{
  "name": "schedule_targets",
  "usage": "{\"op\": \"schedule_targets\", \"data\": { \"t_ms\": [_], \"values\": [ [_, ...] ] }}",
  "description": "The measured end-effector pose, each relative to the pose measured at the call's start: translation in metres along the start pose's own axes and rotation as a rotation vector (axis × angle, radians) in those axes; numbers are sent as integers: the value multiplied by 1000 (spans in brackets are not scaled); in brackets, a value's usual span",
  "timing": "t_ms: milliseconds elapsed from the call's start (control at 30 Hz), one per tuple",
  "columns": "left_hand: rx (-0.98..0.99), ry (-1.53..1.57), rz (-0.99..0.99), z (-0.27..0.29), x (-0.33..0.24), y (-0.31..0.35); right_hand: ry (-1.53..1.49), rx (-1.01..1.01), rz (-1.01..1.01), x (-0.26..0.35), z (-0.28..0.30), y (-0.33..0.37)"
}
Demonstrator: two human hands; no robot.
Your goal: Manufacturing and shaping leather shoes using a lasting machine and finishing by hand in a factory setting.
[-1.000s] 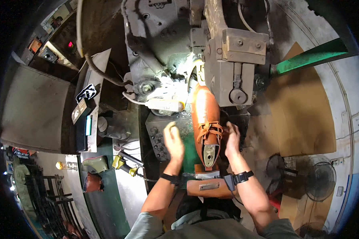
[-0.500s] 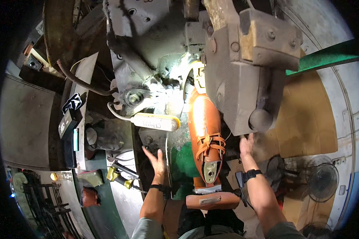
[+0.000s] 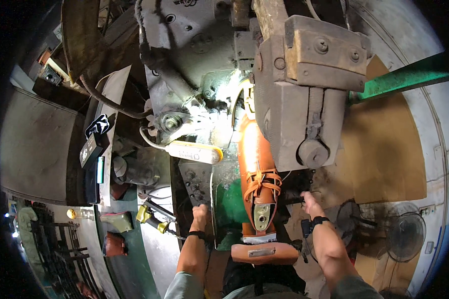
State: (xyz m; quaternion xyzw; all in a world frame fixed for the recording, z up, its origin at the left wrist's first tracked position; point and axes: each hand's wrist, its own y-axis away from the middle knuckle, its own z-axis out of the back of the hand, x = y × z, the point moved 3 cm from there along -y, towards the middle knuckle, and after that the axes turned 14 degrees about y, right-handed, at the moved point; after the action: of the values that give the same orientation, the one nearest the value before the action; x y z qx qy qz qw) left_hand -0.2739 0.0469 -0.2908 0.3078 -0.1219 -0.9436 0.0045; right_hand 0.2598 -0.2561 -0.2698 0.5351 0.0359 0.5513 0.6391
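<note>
Now both hands flank the orange shoe [image 3: 258,169], left [image 3: 200,213] seemingly open, right [image 3: 310,202] gripping a lever [image 3: 294,199].

Black sticker with white marking [image 3: 98,124]: on the pale panel left of the machine. Below it, a small black rectangular label plate [image 3: 87,151] beside a green vertical strip [image 3: 101,170].

Boot [image 3: 257,174] between both hands — under machine head [image 3: 304,99].

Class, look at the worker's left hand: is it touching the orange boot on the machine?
Apart. The head view shows the left hand on the dark panel, with a strip of green machine surface between it and the orange boot.
</note>
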Motion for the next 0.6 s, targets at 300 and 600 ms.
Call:
{"op": "schedule_targets", "data": {
  "t_ms": [300,600],
  "values": [
    [476,-393,-232,-43,-42,-1,310,79,-38,66,34,96],
    [-116,658,122,55,-78,66,-28,330,304,173,48,226]
  ]
}}
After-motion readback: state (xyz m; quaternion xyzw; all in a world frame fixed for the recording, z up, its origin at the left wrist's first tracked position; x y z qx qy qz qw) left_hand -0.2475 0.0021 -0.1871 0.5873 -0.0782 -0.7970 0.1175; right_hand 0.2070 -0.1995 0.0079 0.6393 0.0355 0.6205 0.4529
